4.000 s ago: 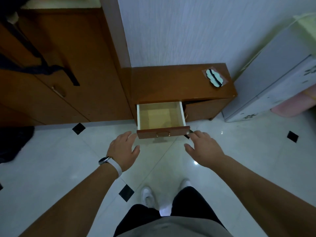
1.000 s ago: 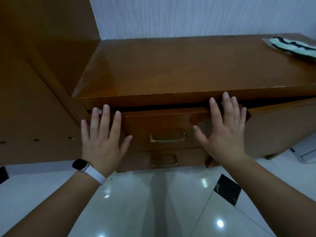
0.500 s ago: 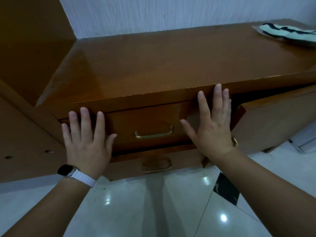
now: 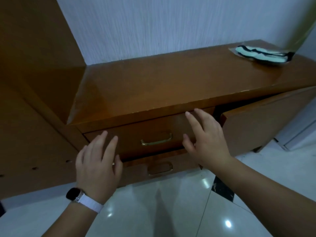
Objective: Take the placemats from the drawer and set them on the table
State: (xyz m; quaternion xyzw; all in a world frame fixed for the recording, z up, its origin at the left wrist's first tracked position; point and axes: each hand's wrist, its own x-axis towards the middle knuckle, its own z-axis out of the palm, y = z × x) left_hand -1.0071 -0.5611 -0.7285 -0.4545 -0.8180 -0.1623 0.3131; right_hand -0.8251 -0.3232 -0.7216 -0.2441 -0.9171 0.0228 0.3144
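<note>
Both hands empty, fingers spread and relaxed: left hand [image 4: 98, 161] and right hand [image 4: 207, 141] at the upper drawer [image 4: 153, 132] front, palms no longer pressed flat. Drawer, earlier open and bare, now shut. Pale-green placemats [image 4: 261, 53] lie far right on the cabinet top [image 4: 171, 82]. Task likely finished.

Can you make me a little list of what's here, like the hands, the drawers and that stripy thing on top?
Place: wooden cabinet by a white wall, shiny tiled floor
Top drawer: looks shut, brass handle
Lower drawer: just below, with its own handle
Side door: ajar
Left hand: open, in front of the top drawer, watch on the wrist
Right hand: open, in front of the top drawer
On top: mint and black mat, far right
</note>
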